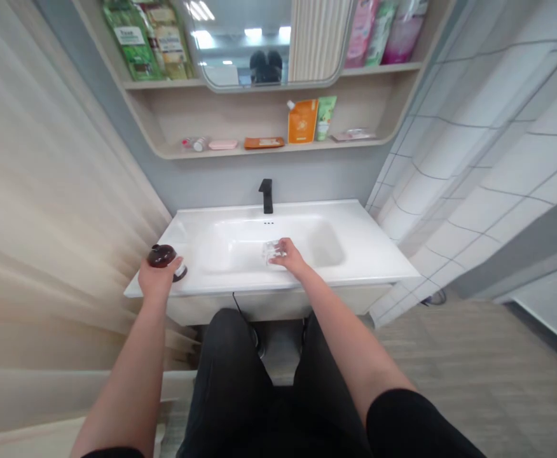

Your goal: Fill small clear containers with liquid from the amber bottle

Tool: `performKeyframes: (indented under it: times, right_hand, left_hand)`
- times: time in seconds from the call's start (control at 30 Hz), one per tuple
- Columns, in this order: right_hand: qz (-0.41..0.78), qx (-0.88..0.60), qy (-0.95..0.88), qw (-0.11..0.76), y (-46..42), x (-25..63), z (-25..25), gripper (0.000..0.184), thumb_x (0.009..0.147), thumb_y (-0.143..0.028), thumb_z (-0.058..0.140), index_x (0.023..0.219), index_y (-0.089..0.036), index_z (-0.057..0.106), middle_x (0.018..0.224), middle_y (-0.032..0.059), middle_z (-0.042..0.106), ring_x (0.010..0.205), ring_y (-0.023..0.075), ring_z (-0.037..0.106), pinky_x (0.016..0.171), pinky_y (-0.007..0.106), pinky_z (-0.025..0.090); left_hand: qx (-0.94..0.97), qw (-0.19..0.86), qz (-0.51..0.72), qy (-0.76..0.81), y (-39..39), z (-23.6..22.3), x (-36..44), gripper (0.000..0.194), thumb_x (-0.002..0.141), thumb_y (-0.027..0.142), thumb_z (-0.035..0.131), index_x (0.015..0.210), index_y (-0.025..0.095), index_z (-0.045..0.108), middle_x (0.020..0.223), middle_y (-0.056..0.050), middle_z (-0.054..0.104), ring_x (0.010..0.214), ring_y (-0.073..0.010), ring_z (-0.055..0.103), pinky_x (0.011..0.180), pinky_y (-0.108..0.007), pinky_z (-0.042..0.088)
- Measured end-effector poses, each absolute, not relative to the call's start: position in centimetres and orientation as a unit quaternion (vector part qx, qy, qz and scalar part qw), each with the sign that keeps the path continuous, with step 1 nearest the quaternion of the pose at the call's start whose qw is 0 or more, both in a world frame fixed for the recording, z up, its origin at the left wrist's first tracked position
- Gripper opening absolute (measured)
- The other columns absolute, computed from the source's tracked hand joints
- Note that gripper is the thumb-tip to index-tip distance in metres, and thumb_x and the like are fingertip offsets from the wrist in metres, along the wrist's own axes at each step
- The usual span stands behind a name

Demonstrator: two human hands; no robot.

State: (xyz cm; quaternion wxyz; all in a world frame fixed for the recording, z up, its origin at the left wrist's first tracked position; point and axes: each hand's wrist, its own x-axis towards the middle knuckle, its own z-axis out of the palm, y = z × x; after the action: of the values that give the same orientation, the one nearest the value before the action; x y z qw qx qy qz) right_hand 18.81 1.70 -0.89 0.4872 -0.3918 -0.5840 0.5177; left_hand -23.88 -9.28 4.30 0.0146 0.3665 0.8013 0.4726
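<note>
My left hand (pixel 157 278) grips a dark brown bottle (pixel 163 256) with a rounded top, tilted over the left end of the white sink counter (pixel 369 254). A white part shows at the bottle's lower end. My right hand (pixel 288 256) is in the basin's front area, its fingers closed over a small clear glass cup (pixel 271 252). The cup's lower part rests near the basin's front edge, and its far side is partly hidden by my fingers.
A black faucet (pixel 266 196) rises from the sink's back edge. Behind it, a wooden shelf (pixel 278 147) holds toiletries beneath a rounded mirror (pixel 264 44). A beige curtain (pixel 54 191) hangs left, and white tiled wall (pixel 488 172) stands right.
</note>
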Motion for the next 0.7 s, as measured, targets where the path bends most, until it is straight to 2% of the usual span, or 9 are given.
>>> performKeyframes:
  times: [0.17, 0.27, 0.47, 0.7]
  right_hand:
    - [0.498, -0.413, -0.587, 0.487, 2.0, 18.9, -1.1, 0.082, 0.054, -0.035, 0.098, 0.124, -0.029, 0.056, 0.117, 0.0031, 0.068, 0.106, 0.0235, 0.068, 0.098, 0.043, 0.058]
    - [0.47, -0.445, -0.595, 0.477, 2.2, 19.0, -1.3, 0.085, 0.056, -0.033, 0.098, 0.133, -0.028, 0.06, 0.119, 0.0042, 0.069, 0.107, 0.0247, 0.069, 0.102, 0.045, 0.058]
    - [0.417, -0.498, -0.625, 0.433, 2.2, 19.1, -1.3, 0.084, 0.059, -0.027, 0.098, 0.137, -0.03, 0.065, 0.122, 0.0036, 0.071, 0.109, 0.0247, 0.07, 0.103, 0.044, 0.058]
    - [0.431, -0.498, -0.63, 0.412, 2.2, 19.3, -1.0, 0.087, 0.061, -0.021, 0.097, 0.143, -0.027, 0.066, 0.128, 0.0057, 0.07, 0.109, 0.0233, 0.071, 0.101, 0.04, 0.058]
  left_hand:
    - [0.423, 0.042, 0.501, 0.754, -7.3, 4.6, -19.3, 0.072, 0.069, 0.056, 0.098, 0.125, 0.02, 0.07, 0.121, -0.009, 0.08, 0.113, -0.03, 0.077, 0.108, -0.047, 0.06]
    - [0.481, 0.085, 0.483, 0.727, -5.3, 4.7, -15.7, 0.07, 0.068, 0.051, 0.099, 0.125, 0.022, 0.07, 0.118, -0.008, 0.081, 0.113, -0.0301, 0.078, 0.107, -0.046, 0.06]
    - [0.538, 0.185, 0.445, 0.691, -1.3, 3.8, -9.3, 0.068, 0.07, 0.042, 0.099, 0.128, 0.024, 0.068, 0.122, -0.008, 0.082, 0.113, -0.028, 0.078, 0.103, -0.04, 0.059]
    - [0.587, 0.185, 0.402, 0.678, 0.0, 2.2, -6.1, 0.071, 0.072, 0.042, 0.099, 0.131, 0.025, 0.065, 0.124, -0.009, 0.082, 0.113, -0.0292, 0.078, 0.1, -0.039, 0.059]
